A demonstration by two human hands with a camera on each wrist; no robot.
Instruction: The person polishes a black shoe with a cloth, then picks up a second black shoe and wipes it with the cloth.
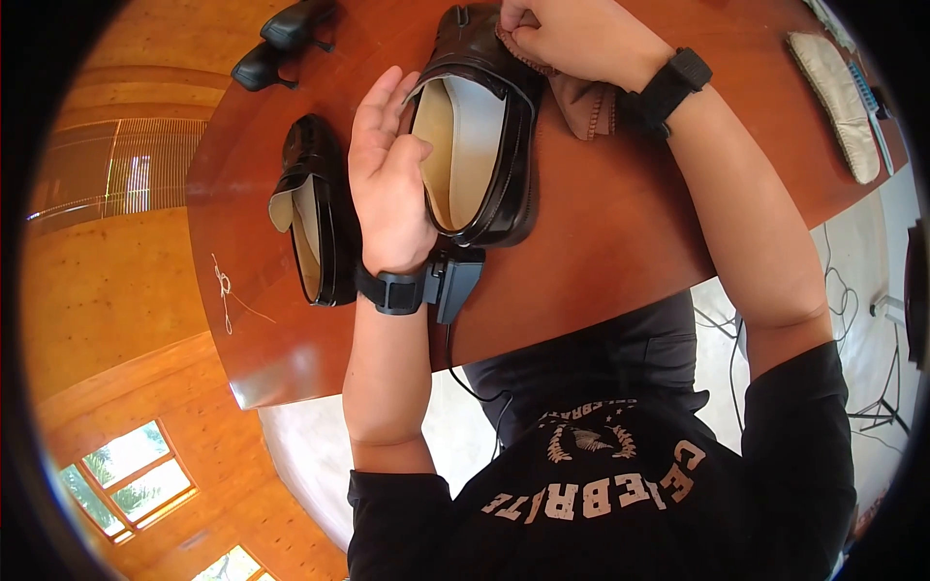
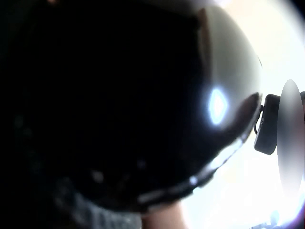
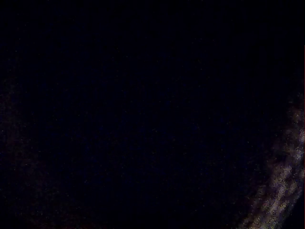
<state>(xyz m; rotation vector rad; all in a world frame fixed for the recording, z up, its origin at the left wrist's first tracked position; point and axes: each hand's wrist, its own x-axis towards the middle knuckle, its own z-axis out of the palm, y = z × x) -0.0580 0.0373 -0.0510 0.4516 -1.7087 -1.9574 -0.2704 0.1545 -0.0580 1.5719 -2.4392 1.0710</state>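
A dark, glossy leather shoe (image 1: 523,208) with a beige insole is in the head view, its toe pointing away from the body. Along its left side lies the left hand (image 1: 392,184), thumb over the opening's rim and fingers against the outer side. At the toe's right side the right hand (image 1: 572,39) grips a brown cloth (image 1: 586,102) that touches the shoe and hangs down beside it. In the left wrist view a shiny black surface of the shoe (image 2: 119,105) fills most of the picture. The right wrist view is almost wholly black.
A second dark shoe (image 1: 334,208) stands left of the left hand. Black heeled shoes (image 1: 281,44) are at the table's (image 1: 601,242) far left. A thin white string (image 1: 225,290) lies at the left, a beige pad (image 1: 835,107) and a blue brush (image 1: 865,92) at the right.
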